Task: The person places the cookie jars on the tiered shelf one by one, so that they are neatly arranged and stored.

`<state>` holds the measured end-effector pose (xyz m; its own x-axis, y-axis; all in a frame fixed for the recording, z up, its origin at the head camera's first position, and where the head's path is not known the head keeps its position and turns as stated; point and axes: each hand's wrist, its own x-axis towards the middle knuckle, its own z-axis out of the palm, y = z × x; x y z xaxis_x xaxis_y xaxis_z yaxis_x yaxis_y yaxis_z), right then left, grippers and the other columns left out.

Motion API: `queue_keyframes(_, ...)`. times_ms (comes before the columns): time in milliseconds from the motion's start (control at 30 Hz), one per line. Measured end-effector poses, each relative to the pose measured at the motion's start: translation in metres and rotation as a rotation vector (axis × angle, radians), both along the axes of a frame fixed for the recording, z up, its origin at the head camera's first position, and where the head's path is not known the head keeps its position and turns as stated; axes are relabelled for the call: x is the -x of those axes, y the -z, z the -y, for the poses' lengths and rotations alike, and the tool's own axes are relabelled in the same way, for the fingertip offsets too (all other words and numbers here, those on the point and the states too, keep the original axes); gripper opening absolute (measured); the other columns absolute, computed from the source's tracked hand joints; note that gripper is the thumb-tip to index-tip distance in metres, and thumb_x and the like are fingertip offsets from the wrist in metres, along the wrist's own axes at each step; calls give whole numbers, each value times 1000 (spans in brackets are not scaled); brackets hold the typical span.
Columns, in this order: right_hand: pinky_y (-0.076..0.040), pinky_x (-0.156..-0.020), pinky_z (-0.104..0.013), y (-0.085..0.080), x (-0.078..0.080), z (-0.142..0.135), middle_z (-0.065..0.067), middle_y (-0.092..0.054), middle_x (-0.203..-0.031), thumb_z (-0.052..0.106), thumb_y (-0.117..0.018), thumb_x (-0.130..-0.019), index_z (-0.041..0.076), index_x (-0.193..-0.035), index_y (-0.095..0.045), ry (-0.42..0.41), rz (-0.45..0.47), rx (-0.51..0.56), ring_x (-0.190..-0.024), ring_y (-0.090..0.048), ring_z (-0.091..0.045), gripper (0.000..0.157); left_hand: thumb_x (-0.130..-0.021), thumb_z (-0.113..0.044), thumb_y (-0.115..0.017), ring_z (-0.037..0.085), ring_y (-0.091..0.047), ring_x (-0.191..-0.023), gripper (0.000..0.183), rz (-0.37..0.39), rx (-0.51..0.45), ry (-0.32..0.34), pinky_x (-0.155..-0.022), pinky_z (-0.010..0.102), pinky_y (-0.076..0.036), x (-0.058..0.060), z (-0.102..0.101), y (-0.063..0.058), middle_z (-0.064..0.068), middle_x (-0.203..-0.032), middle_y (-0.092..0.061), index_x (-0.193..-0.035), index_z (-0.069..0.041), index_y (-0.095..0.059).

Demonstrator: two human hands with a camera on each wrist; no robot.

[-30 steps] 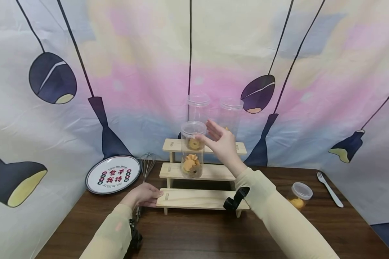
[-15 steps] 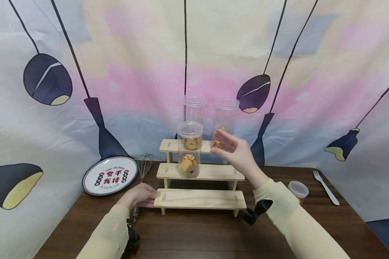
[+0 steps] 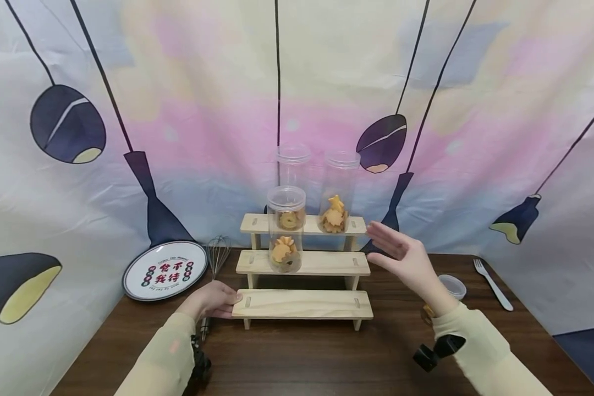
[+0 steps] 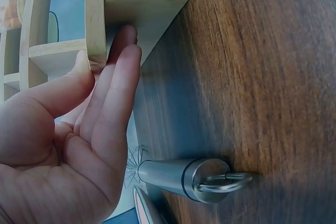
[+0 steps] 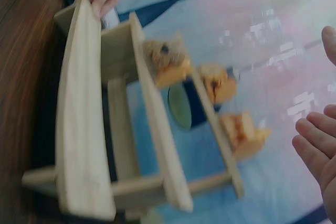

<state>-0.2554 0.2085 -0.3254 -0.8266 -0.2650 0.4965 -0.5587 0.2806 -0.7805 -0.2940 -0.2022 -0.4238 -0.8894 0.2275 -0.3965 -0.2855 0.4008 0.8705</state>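
Note:
A three-step wooden display stand [image 3: 302, 304] stands on the table. My left hand [image 3: 210, 300] grips the left end of its lowest step, thumb on top and fingers underneath, as the left wrist view shows. On the middle step, left of centre, stands a clear lidded jar [image 3: 285, 247] of cookies. Two more clear jars stand on the top step: the left jar [image 3: 293, 171], partly hidden by the front one, and the right jar [image 3: 340, 184], with cookies at its bottom. My right hand [image 3: 403, 261] hangs in the air right of the stand, holding nothing, fingers extended and thumb apart.
A whisk [image 3: 219, 256] lies left of the stand, close to my left hand. Behind it a round plate [image 3: 135, 278] leans against the printed cloth [image 3: 203, 121]. To the right are a small lidded tub [image 3: 452, 286], partly behind my right wrist, and a fork [image 3: 495, 287].
My right hand has moved from beside the middle-step jar out to the right and a little down, leaving the jar standing there. The left hand keeps its grip on the stand.

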Motion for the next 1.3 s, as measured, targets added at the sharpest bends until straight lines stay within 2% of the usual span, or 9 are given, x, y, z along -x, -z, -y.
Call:
queue_keyframes(233, -50, -89, -15, 18, -11, -40, -19, -51, -137, 3, -66, -88, 4, -142, -42, 80, 1, -19, -117, -54, 0, 59, -96, -5, -53, 16, -68, -73, 36, 4, -4, -2, -70, 33, -60, 0, 1, 1, 17, -88, -70, -119, 23, -48)
queue_keyframes(400, -51, -85, -12, 29, -20, -66, -7, -55, -136, 6, -66, -89, 11, -143, -43, 177, 2, -72, -116, -53, 5, 59, -96, -5, -53, 16, -68, -72, 35, 7, -5, -3, -70, 33, -60, -1, 0, 1, 17, -86, -70, -118, 22, -50)
queue_keyframes(500, -51, -84, -11, 36, -26, -80, 1, -59, -131, 6, -66, -89, 10, -141, -45, 214, 2, -96, -114, -54, 5, 57, -96, -5, -52, 16, -68, -72, 36, 5, -7, 2, -69, 33, -60, -1, 0, 0, 17, -86, -70, -118, 23, -49)
queue_keyframes(667, -49, -85, -10, 46, -34, -104, 11, -59, -129, 2, -64, -89, 1, -138, -46, 228, 19, -88, -113, -54, 7, 52, -97, -6, -52, 16, -68, -73, 36, 1, -18, 10, -70, 33, -60, -2, 1, 0, 19, -87, -70, -118, 23, -48)
queue_keyframes(833, -47, -84, -6, 55, -41, -124, 23, -54, -129, 2, -62, -91, 3, -140, -45, 285, 35, -84, -114, -50, 11, 52, -96, -5, -52, 17, -68, -74, 36, 3, -17, 0, -71, 34, -60, -3, 1, 1, 18, -87, -70, -118, 23, -48)
queue_keyframes(1000, -45, -87, -5, 67, -45, -140, 24, -55, -127, -5, -63, -88, -3, -139, -43, 288, 41, -16, -114, -51, 11, 55, -96, -6, -53, 16, -68, -73, 35, 1, -22, -3, -71, 34, -60, -3, 1, 1, 15, -84, -70, -117, 23, -49)
queue_keyframes(1100, -46, -85, -5, 76, -46, -148, 26, -54, -126, -5, -64, -87, -1, -140, -43, 298, 64, 8, -112, -51, 12, 57, -96, -6, -53, 15, -67, -72, 34, 2, -25, -4, -71, 34, -60, -2, 1, 2, 12, -83, -70, -116, 22, -50)
queue_keyframes(1300, -46, -80, -3, 94, -45, -159, 31, -52, -123, 0, -66, -87, 6, -140, -46, 364, 101, -36, -109, -49, 17, 57, -97, -7, -53, 15, -67, -72, 33, 1, -23, -6, -71, 34, -60, -1, 2, 3, 12, -82, -70, -115, 21, -51)
